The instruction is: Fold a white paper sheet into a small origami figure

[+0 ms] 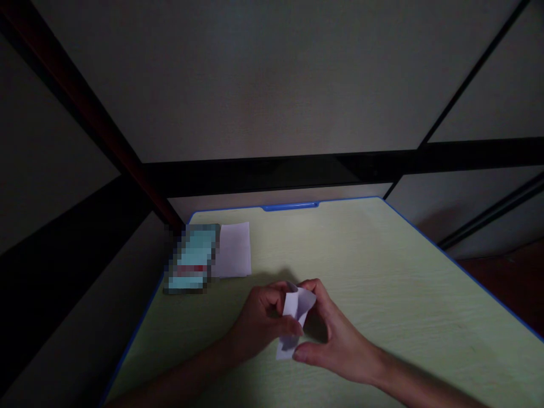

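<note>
Between my two hands a small white sheet of paper (pixel 291 306) is partly folded, with one flap standing up and bent open toward the right. My left hand (pixel 266 317) pinches it, the thumb lying across its front and the fingers behind. At the paper's upper right edge are the curled fingers of my right hand (pixel 340 334). The right thumb is spread from those fingers and lies close to the paper's lower right edge; whether it touches cannot be told. Some right fingertips are hidden behind the paper.
A light wood-patterned table (pixel 382 283) with a blue rim lies under my hands. At its far left a blurred-out phone (pixel 193 258) is next to a small stack of white paper (pixel 233 250). Behind the table stand pale panels (pixel 276 85) with dark bands.
</note>
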Motion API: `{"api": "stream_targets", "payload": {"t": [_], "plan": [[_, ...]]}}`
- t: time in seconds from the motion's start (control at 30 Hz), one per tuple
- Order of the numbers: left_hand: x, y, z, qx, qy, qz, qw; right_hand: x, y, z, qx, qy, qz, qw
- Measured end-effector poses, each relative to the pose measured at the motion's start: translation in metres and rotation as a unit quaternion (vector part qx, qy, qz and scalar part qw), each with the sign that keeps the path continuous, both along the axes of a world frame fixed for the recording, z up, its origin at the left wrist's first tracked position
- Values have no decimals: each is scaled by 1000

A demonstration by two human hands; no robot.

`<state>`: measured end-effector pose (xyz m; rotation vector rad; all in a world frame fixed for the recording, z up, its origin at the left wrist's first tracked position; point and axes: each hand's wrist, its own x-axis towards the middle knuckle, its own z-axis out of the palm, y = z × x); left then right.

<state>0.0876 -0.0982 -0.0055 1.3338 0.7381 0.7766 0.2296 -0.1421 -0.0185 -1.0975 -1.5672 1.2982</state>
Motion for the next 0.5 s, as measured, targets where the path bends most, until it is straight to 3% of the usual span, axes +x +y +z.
{"api": "stream_targets", "payload": {"t": [0.1,0.2,0.37,0.5], "plan": [[1,0,0,-10,-13,16,1000,-1,-4,2,-24,23,22,999],[0,0,-1,-61,-4,24,998,-1,-1,0,-65,113,9,991],[-8,10,5,-109,8,92,990,10,19,-9,-112,193,-139,965],[-16,24,7,-87,14,147,985,25,33,-10,-132,199,-190,952]]}}
